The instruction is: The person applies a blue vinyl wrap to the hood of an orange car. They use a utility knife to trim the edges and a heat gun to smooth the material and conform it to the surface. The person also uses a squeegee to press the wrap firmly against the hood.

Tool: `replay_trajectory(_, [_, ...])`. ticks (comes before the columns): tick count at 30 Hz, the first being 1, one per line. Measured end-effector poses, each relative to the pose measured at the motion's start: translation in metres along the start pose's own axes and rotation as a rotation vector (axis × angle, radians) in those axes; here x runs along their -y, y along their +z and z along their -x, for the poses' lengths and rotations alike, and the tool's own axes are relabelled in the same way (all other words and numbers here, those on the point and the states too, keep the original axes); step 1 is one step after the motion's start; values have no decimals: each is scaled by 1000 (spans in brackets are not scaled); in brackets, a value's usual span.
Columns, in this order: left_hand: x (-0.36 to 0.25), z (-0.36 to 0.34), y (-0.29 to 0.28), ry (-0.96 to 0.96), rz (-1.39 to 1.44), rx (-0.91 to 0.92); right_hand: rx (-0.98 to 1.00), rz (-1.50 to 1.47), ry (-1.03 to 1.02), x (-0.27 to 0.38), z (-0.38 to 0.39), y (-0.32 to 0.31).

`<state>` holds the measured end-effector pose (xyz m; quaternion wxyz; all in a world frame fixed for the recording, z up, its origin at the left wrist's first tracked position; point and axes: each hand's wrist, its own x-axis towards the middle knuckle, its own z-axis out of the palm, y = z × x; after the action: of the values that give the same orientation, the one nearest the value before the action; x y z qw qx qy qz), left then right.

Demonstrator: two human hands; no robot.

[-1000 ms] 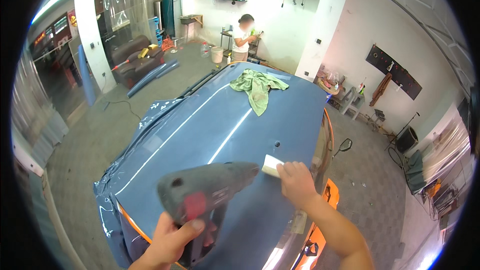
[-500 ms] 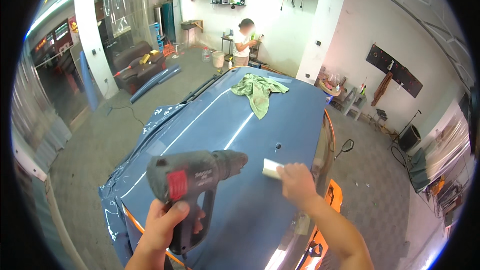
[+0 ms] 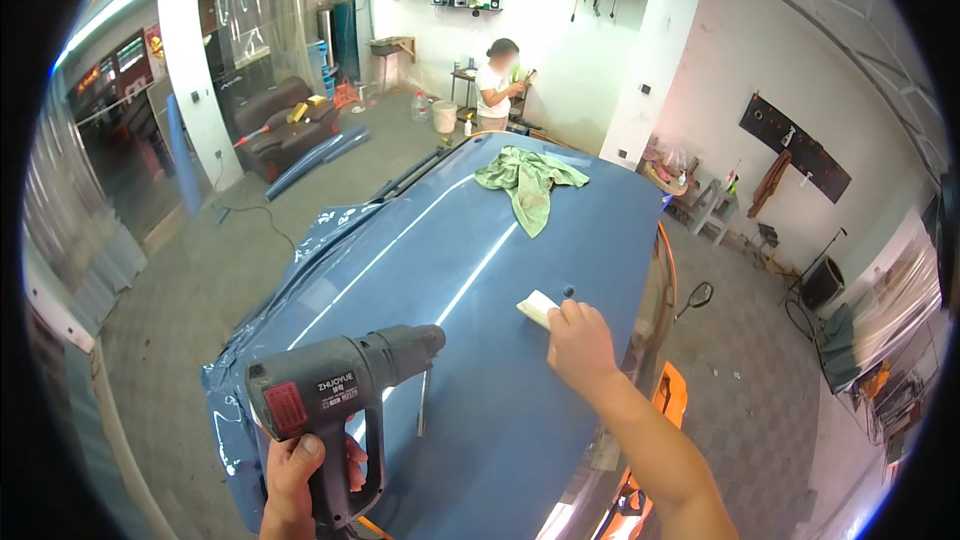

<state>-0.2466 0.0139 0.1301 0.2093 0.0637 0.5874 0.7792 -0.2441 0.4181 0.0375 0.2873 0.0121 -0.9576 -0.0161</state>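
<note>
The left hand [image 3: 305, 480] comes up from the near edge with its fingers wrapped tight around the grip of a grey heat gun [image 3: 340, 395]. The gun is held upright, its nozzle pointing right and a little far, just above the blue film [image 3: 480, 410] stretched over the car roof [image 3: 600, 210]. The right hand [image 3: 580, 345] reaches in from the near right, forearm running diagonally toward the far left, wrist straight and palm down. Its fingers are pressed together on a pale squeegee [image 3: 538, 307], which lies flat on the film right of the roof's middle, just beside a small dark hole [image 3: 568, 292]. A green cloth [image 3: 527, 178] lies crumpled at the far end of the roof. Loose film [image 3: 235, 410] hangs wrinkled off the left edge. At the far wall a person [image 3: 497, 85] stands at a bench.
</note>
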Motion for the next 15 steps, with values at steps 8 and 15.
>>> replay_trajectory(8, [0,3,6,-30,36,7,60,48,86,-3,2,-5])
replay_trajectory(15, [4,-21,27,-80,163,71,-72,-48,-24,-45,26,-20])
